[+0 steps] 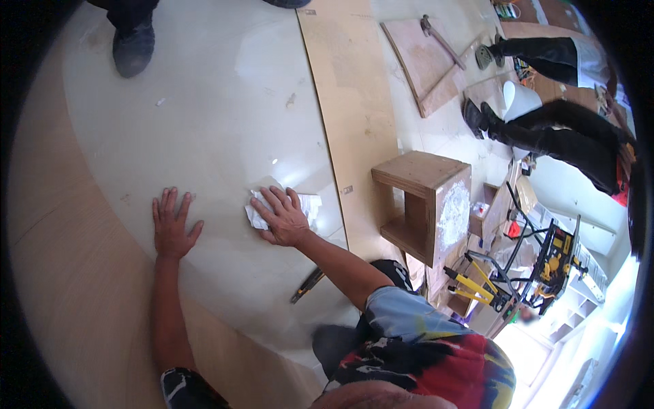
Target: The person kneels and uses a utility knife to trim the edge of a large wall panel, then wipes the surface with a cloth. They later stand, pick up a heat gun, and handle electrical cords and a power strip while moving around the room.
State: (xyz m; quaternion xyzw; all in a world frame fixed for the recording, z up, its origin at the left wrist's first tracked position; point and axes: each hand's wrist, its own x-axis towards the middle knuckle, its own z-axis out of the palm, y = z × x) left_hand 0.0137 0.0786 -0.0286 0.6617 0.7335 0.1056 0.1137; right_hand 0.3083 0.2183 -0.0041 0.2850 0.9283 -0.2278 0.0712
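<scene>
My left hand (174,228) lies palm down on the glossy pale floor (225,123), its fingers stretched out and nothing in it. To its right, my right hand (283,219) presses a crumpled white cloth (311,204) against the same surface. The cloth sticks out on both sides of that hand, and part of it is hidden under the palm and slightly bent fingers. Nearer to me, below the right forearm, lies a black and yellow utility knife (306,285).
A long wooden board (351,95) runs along the right, beside an open wooden box (422,198). A hammer (443,41) rests on panels (415,58) farther off. Other people stand at the right and far left, one shoe (133,51) showing. A table saw (552,255) stands at right.
</scene>
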